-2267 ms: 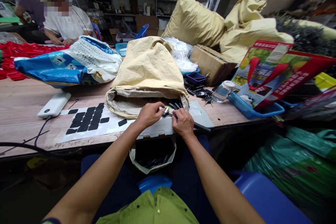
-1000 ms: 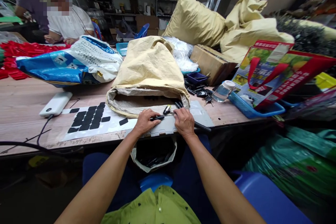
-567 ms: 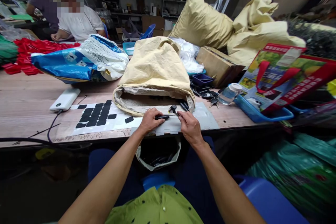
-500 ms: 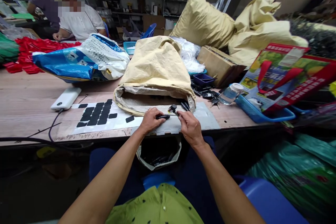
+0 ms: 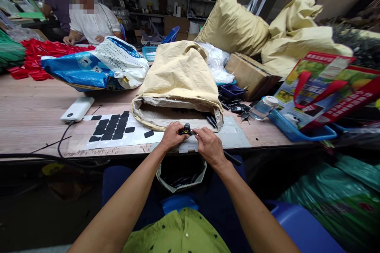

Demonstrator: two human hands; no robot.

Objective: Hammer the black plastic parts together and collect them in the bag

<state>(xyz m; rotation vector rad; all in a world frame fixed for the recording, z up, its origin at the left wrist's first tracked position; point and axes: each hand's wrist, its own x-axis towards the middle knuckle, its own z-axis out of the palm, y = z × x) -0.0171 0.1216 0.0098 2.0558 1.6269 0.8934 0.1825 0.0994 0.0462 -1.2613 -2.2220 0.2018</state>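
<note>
My left hand (image 5: 172, 135) is closed at the front edge of the table, pinching a small black piece (image 5: 181, 131) mostly hidden by its fingers and the tool. My right hand (image 5: 210, 145) is closed around the shaft of what looks like a small hammer (image 5: 186, 127). Its dark head is at the left fingertips, over the black piece; a black handle end (image 5: 232, 158) sticks out past the right wrist. Just beyond both hands, a beige cloth sack (image 5: 178, 71) lies with its mouth towards me. Several slim black pieces (image 5: 211, 121) rest at that mouth.
Rows of black stickers (image 5: 111, 126) lie on a white sheet at left, near a white power bank (image 5: 77, 109) with a cable. Keys (image 5: 245, 115), a jar (image 5: 263, 108) and a blue tray (image 5: 297, 133) are at right. Below the edge hangs an open bag (image 5: 166, 184).
The hammer's head has come left and slightly down, from apart to over the black piece at my left hand. My right hand has moved left with it; my left hand stays nearly in place.
</note>
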